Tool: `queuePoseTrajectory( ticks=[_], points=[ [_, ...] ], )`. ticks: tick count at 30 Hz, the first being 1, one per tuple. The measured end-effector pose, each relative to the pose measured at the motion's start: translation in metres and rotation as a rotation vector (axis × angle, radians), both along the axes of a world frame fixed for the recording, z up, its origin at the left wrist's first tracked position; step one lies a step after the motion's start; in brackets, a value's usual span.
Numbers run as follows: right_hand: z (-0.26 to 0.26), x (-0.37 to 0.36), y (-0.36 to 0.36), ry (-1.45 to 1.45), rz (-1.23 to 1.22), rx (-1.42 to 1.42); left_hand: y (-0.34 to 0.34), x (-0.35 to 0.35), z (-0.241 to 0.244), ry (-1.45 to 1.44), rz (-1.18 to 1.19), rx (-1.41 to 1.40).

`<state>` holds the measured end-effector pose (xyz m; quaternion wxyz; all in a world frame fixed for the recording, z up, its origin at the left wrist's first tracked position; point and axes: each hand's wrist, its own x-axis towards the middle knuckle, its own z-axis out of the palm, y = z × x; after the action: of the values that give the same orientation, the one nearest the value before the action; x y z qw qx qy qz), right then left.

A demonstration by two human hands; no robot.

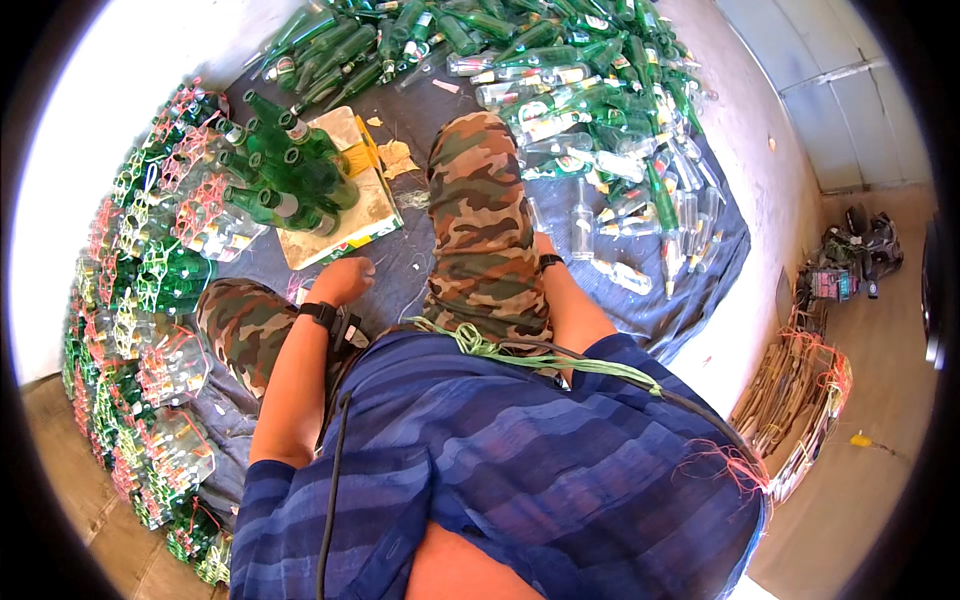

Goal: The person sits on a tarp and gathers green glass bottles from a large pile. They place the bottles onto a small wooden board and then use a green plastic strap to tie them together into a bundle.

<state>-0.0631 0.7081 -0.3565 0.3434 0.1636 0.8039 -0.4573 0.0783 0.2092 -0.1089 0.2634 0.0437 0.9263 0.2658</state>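
Several green glass bottles [319, 176] stand upright, close together, on a flat cardboard box [300, 251] ahead and to the left. My left hand [346, 280] is just below the box's near edge, fingers curled; whether it holds anything is unclear. Beyond my raised knee in camouflage trousers, my right hand [544, 244] is mostly hidden, beside a clear glass bottle [534, 215] that shows only in part. Another clear glass bottle [582, 225] lies to its right. Green twine [480, 345] hangs across my waist.
A heap of loose green and clear bottles [600, 97] spreads from the far side to the right. Bottles bundled with coloured twine [142, 300] are stacked at the left. Flattened cardboard [784, 397] lies at the lower right, near the white wall [757, 150].
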Motion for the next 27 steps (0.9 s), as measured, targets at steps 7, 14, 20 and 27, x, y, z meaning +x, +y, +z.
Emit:
queuePoseTrajectory(
  ticks=[7, 14, 20, 27],
  points=[
    [0.014, -0.023, -0.023, -0.084, -0.287, -0.110, 0.005, -0.006, 0.004, -0.091, 0.010, -0.004],
    [0.067, -0.036, -0.069, -0.143, -0.568, -0.462, 0.004, -0.002, -0.007, -0.140, 0.021, -0.050],
    [0.061, -0.054, -0.065, -0.161, -0.561, -0.456, 0.008, -0.008, -0.007, -0.162, 0.043, -0.027],
    [0.033, -0.085, -0.063, -0.179, -0.578, -0.466, 0.010, -0.009, -0.007, -0.190, 0.060, -0.011]
  ],
)
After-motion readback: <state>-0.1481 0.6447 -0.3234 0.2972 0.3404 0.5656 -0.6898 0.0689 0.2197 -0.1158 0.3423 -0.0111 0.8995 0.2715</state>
